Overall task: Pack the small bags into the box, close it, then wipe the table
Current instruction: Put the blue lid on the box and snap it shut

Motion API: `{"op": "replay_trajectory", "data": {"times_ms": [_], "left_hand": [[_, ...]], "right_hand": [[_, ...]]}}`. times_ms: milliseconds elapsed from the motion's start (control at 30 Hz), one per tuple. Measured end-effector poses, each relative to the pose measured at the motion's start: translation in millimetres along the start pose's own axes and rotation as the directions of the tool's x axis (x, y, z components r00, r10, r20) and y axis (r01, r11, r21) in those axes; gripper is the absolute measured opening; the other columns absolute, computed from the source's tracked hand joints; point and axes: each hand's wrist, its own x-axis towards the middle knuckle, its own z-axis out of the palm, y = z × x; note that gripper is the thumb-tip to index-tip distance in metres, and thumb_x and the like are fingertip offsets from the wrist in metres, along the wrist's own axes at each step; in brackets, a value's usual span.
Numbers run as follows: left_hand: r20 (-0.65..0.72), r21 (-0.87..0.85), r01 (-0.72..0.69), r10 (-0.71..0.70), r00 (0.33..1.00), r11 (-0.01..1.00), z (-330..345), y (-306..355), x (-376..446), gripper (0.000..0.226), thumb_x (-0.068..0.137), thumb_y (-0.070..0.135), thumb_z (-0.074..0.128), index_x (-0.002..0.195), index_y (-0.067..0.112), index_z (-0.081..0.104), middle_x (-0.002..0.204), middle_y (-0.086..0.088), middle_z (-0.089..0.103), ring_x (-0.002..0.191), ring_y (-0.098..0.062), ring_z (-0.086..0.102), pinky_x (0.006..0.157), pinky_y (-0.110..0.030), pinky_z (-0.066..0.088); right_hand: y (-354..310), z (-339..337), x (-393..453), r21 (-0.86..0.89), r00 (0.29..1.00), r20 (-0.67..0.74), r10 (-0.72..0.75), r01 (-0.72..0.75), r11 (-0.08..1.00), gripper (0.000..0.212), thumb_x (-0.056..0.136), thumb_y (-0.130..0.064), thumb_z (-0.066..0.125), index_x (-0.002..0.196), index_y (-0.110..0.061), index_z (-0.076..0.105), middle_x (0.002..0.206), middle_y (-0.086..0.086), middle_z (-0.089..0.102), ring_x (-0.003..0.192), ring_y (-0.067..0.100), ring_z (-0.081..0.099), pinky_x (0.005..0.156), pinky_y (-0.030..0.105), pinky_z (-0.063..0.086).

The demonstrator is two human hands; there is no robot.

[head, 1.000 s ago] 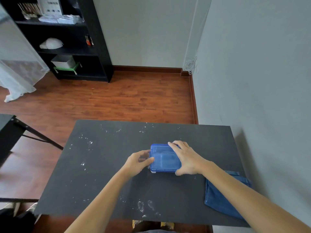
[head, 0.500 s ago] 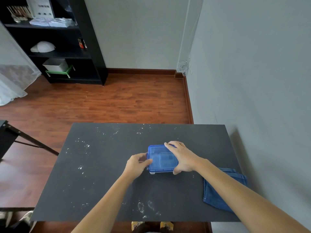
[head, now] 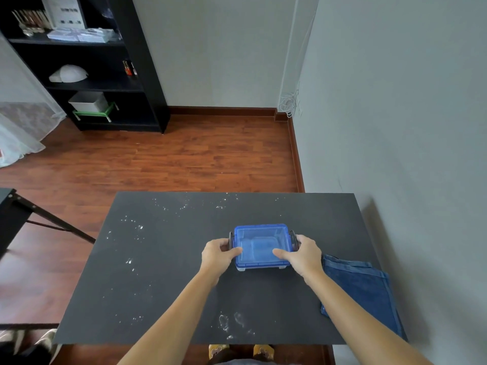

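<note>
A small clear box with a blue lid sits right of centre on the black table. The lid lies on top, and dark latches stick out at its left and right ends. My left hand grips the left end, thumb on the lid, fingers by the latch. My right hand holds the right end the same way. What is inside the box shows only as pale shapes through the lid. A folded blue cloth lies on the table just right of my right wrist.
White crumbs or powder are scattered over the table's left half, far edge and front edge. A grey wall runs close along the right. A black shelf unit stands across the wooden floor. Another dark table corner juts in at left.
My right hand has slid off the top of the lid to the box's right end. My left hand has shifted onto the left latch. The box now sits square to me.
</note>
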Motion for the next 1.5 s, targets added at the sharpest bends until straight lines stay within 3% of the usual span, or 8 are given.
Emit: {"op": "replay_trajectory", "data": {"times_ms": [167,400,667,767,867,967,1133,1500], "left_hand": [[-0.119,0.187,-0.099,0.122,0.985,0.977,13.6,4.3,-14.0,0.008,0.085,0.012,0.062,0.080,0.016,0.067,0.086,-0.006,0.074,0.080,-0.023,0.067,0.072,-0.031,0.055],[-0.231,0.368,-0.116,0.211,0.950,0.923,32.5,3.2,-23.5,0.036,0.093,0.007,0.051,0.063,0.013,0.033,0.057,0.002,0.040,0.052,-0.016,0.032,0.048,-0.027,0.028],[-0.176,0.260,-0.130,0.179,0.968,0.957,35.7,13.7,-15.1,0.014,0.090,0.005,0.050,0.088,-0.007,0.057,0.077,-0.023,0.062,0.065,-0.021,0.038,0.062,-0.029,0.038],[-0.095,0.232,-0.214,0.242,0.966,0.949,55.0,37.7,-9.8,0.015,0.088,0.005,0.047,0.087,-0.006,0.057,0.071,-0.011,0.055,0.067,-0.019,0.036,0.061,-0.028,0.035],[0.004,0.191,-0.237,0.241,0.970,0.952,85.3,66.8,0.5,0.017,0.087,0.003,0.044,0.088,-0.005,0.058,0.075,-0.006,0.054,0.065,-0.018,0.038,0.053,-0.016,0.037],[0.078,0.158,-0.230,0.220,0.972,0.960,123.9,94.7,14.7,0.018,0.086,-0.001,0.042,0.091,-0.005,0.058,0.079,-0.010,0.056,0.063,-0.017,0.041,0.041,-0.008,0.036],[0.172,0.160,-0.207,0.179,0.969,0.965,183.4,128.7,38.4,0.031,0.083,-0.003,0.040,0.101,0.006,0.063,0.100,-0.012,0.069,0.076,-0.019,0.051,0.058,-0.023,0.041],[0.249,0.154,-0.237,0.194,0.949,0.959,235.0,150.5,80.2,0.041,0.087,-0.003,0.045,0.121,0.017,0.057,0.103,0.001,0.062,0.093,-0.016,0.056,0.074,-0.026,0.044]], "right_hand": [[-2.1,15.1,-20.8,-0.091,0.984,-0.106,-0.145,0.136,0.987,0.028,0.085,-0.027,0.075,0.102,-0.012,0.060,0.095,0.001,0.069,0.086,0.019,0.063,0.063,0.021,0.041],[-2.6,22.9,-30.3,-0.129,0.982,-0.095,-0.163,0.150,0.980,0.073,0.095,-0.029,0.061,0.151,0.000,0.025,0.128,0.016,0.064,0.121,0.029,0.059,0.102,0.037,0.047],[-1.4,2.3,-21.9,-0.058,0.975,-0.101,-0.197,0.192,0.980,0.033,0.092,-0.020,0.066,0.118,-0.001,0.058,0.101,0.007,0.070,0.091,0.018,0.064,0.074,0.021,0.044],[1.9,-27.9,-8.7,-0.015,0.967,-0.155,-0.200,0.200,0.980,0.028,0.091,-0.020,0.067,0.114,-0.005,0.061,0.097,0.000,0.068,0.088,0.015,0.064,0.078,0.027,0.049],[6.9,-66.6,14.4,-0.018,0.965,-0.201,-0.171,0.170,0.985,0.029,0.090,-0.020,0.068,0.116,-0.007,0.063,0.103,0.004,0.070,0.090,0.018,0.066,0.079,0.022,0.049],[14.4,-104.8,44.9,-0.054,0.956,-0.246,-0.158,0.149,0.987,0.015,0.088,-0.017,0.068,0.099,-0.008,0.064,0.093,0.010,0.071,0.068,0.012,0.060,0.056,0.009,0.040],[24.2,-153.7,95.4,-0.073,0.956,-0.273,-0.106,0.089,0.993,0.025,0.086,-0.015,0.068,0.108,-0.003,0.064,0.100,0.013,0.069,0.090,0.029,0.063,0.076,0.033,0.049],[32.2,-189.7,161.7,-0.112,0.971,-0.213,-0.110,0.087,0.990,0.028,0.090,-0.013,0.063,0.116,-0.003,0.061,0.108,0.014,0.068,0.096,0.031,0.063,0.074,0.028,0.040]]}}
